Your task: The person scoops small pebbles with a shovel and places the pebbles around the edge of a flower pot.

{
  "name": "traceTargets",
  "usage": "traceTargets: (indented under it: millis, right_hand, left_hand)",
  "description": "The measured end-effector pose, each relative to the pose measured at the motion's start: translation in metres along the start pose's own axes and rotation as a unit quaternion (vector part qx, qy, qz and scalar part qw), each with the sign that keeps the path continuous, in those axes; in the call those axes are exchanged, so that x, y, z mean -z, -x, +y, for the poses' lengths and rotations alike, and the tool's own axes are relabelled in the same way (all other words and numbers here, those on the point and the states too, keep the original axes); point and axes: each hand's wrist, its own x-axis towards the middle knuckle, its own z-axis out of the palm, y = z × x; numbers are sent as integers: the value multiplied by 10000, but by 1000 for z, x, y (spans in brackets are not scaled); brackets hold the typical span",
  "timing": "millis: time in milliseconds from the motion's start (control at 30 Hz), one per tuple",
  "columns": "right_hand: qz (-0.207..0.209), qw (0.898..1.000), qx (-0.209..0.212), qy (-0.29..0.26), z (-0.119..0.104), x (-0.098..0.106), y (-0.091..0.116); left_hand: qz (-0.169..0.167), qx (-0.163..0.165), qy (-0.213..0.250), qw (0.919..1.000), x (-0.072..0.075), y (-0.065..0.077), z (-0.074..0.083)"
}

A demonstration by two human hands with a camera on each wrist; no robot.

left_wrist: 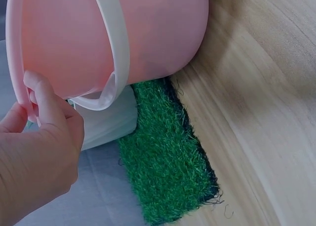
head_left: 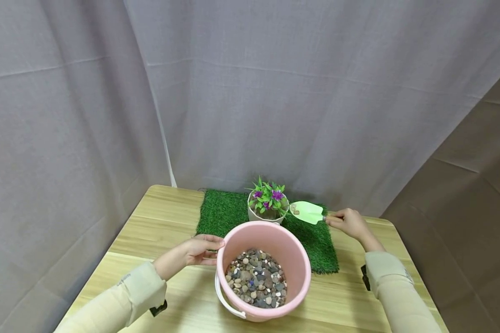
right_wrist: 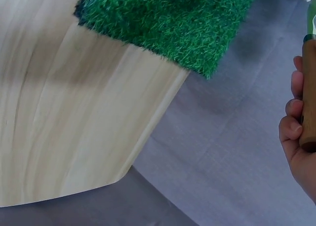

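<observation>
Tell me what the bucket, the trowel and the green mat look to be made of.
Bucket: probably plastic, smooth with a soft sheen; its even pink wall looks molded.
Trowel: handle likely wood, smooth, by its warm brown tone; the pale green blade could be painted metal or plastic.
Mat: artificial grass, likely plastic, shaggy, with frayed threads at its edge.

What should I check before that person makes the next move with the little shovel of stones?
1. Right hand grips the trowel by its handle: ok.
2. Small stones lie on the trowel, near its tip: ok.
3. Trowel tip clear of the flowerpot: cannot tell; they look close in the head view.
4. Left hand pinches the bucket at its rim: ok.
5. Pebbles inside the bucket: ok.
</observation>
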Motion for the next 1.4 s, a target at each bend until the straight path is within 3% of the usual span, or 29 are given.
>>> traceTargets:
  millis: [433,800,1033,1400]
  right_hand:
    - [-233,9960,-411,764,-27,5,-26]
    - [265,9847,-357,1688,-53,-1,-38]
    - [693,9800,-281,1844,-56,-1,-33]
    - [755,9825,-315,1672,-54,18,-21]
  left_hand:
    - [-53,-19,55,10000,0,-2,-4]
    - [-12,-20,56,10000,4,-2,-7]
    - [15,-2,20,10000,2,-2,-6]
    - [-81,-50,63,9999,1,-2,-7]
